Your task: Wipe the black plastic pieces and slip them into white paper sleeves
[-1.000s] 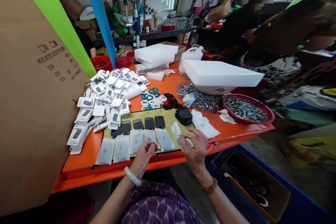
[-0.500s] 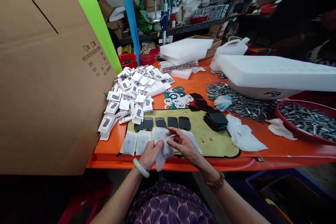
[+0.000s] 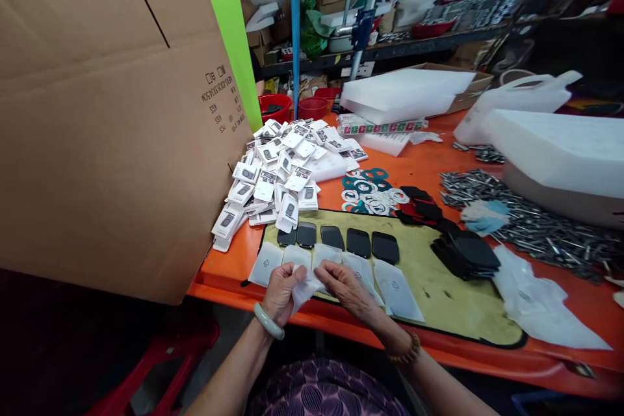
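Observation:
My left hand (image 3: 281, 292) pinches a crumpled white translucent plastic bag (image 3: 303, 291) between thumb and fingers, at the front edge of the mat. The right hand (image 3: 345, 287) has its fingertips closed on the bag's right side. Around and beyond the hands, several frosted plastic bags with a triangle mark, such as the rightmost bag (image 3: 398, 291), lie in a row. Behind these is a row of flat black rounded-square pieces (image 3: 385, 247) on the yellowish mat (image 3: 439, 302). To the right sits a stack of similar black pieces (image 3: 468, 253).
A heap of small white boxes (image 3: 266, 185) stands at the left beside a large cardboard carton (image 3: 112, 143). Green and white rings (image 3: 370, 192) lie behind the mat. Metal parts (image 3: 536, 240), loose plastic sheeting (image 3: 541, 302) and a white foam block (image 3: 560, 149) are at the right.
The view has swung left, so the table appears further right. My right fingers, spread beside the bag before, have closed on its edge. The left hand still holds it.

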The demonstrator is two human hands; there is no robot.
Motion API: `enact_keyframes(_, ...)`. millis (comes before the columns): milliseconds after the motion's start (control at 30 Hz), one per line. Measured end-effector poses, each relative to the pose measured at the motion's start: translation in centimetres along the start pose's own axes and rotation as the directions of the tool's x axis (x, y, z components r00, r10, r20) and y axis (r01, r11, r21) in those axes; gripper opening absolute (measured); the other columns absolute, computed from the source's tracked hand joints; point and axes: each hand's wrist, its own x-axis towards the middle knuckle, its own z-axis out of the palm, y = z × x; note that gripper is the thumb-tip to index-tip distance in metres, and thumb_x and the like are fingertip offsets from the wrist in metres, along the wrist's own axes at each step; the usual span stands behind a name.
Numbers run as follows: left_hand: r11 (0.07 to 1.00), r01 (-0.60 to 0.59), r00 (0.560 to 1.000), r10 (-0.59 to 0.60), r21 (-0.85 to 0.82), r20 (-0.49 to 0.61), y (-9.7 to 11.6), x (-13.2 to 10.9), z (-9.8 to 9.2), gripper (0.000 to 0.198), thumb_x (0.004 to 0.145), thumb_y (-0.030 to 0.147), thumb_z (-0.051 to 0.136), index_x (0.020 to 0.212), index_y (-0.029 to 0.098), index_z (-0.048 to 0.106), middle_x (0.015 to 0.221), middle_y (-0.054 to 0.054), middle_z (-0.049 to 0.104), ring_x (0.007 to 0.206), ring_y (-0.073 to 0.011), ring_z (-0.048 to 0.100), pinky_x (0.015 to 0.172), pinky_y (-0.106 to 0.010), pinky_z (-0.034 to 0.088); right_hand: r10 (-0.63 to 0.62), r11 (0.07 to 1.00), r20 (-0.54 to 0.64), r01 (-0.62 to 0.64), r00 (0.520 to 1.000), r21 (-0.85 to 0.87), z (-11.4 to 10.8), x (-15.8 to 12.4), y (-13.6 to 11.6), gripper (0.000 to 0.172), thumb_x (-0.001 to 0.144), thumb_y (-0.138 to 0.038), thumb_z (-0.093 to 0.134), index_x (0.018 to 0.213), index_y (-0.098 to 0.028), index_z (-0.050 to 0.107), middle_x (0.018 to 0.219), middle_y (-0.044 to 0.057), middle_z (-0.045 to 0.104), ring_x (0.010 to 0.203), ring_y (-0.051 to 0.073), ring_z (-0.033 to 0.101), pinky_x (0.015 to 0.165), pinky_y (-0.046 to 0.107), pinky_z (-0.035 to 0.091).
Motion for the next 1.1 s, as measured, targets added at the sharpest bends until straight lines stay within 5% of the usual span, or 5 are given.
enact_keyframes(267, 0.971, 0.003, 0.989, -0.037, 0.237, 0.141, 1.9, -0.1, -3.5, 0.044, 0.063, 0.053, 0.078, 0.072, 0.015, 0.058, 0.058, 0.003, 0.053, 0.052, -0.0075, 0.043, 0.054, -0.022, 0.034, -0.015, 0.997, 0.054, 0.011, 0.998, 0.075, 0.6, 2.7, 0.1, 0.051, 0.08, -0.068, 0.051, 0.062, -0.022, 0.04, 0.053, -0.007, 0.032, 0.049, 0.009, 0.025, 0.047, 0.025, 0.021)
enact_keyframes(500, 0.558, -0.269, 0.96, 0.221, 0.785, 0.173, 4.8, -0.4, -5.1, 0.013, 0.073, 0.024, 0.064, 0.064, 0.015, 0.062, 0.066, 0.0, 0.057, 0.066, -0.0132, 0.049, 0.064, -0.025, 0.036, -0.36, 0.825, -0.065, 0.285, 0.931, -0.487, 0.3, 9.0, 2.0, 0.033, 0.086, -0.049, 0.052, 0.099, -0.019, 0.061, 0.095, 0.008, 0.061, 0.088, 0.023, 0.058, 0.077, 0.037, 0.048)
enact_keyframes(667, 0.445, -0.324, 0.942, 0.234, 0.835, 0.241, 4.6, -1.0, -4.9, 0.012, 0.077, 0.023, 0.059, 0.067, 0.017, 0.06, 0.071, -0.002, 0.059, 0.073, -0.0152, 0.052, 0.07, -0.025, 0.038, -0.412, 0.619, -0.137, 0.166, 0.901, -0.768, 2.2, 16.2, 3.4, 0.072, 0.084, -0.035, 0.057, 0.143, -0.005, 0.029, 0.148, 0.03, 0.025, 0.135, 0.04, 0.031, 0.103, 0.053, 0.035)
enact_keyframes(867, 0.43, -0.302, 0.948, 0.23, 0.851, 0.221, 3.9, -0.9, -5.7, 0.013, 0.08, 0.025, 0.06, 0.07, 0.017, 0.061, 0.071, -0.002, 0.059, 0.073, -0.0162, 0.053, 0.074, -0.027, 0.039, -0.37, 0.504, -0.19, 0.024, 0.909, -0.864, 4.0, 23.1, 1.8, 0.077, 0.087, -0.03, 0.053, 0.149, -0.003, 0.016, 0.153, 0.03, 0.017, 0.134, 0.044, 0.028, 0.108, 0.056, 0.024)
enact_keyframes(1100, 0.438, -0.302, 0.947, 0.237, 0.847, 0.216, 4.2, -0.9, -5.9, 0.012, 0.082, 0.025, 0.058, 0.075, 0.017, 0.064, 0.073, -0.002, 0.061, 0.073, -0.0161, 0.055, 0.072, -0.026, 0.039, -0.279, 0.478, -0.066, 0.079, 0.958, -0.875, 0.7, 25.6, -1.6, 0.095, 0.079, -0.043, 0.068, 0.149, -0.006, 0.016, 0.151, 0.03, 0.018, 0.129, 0.041, 0.035, 0.105, 0.049, 0.03)
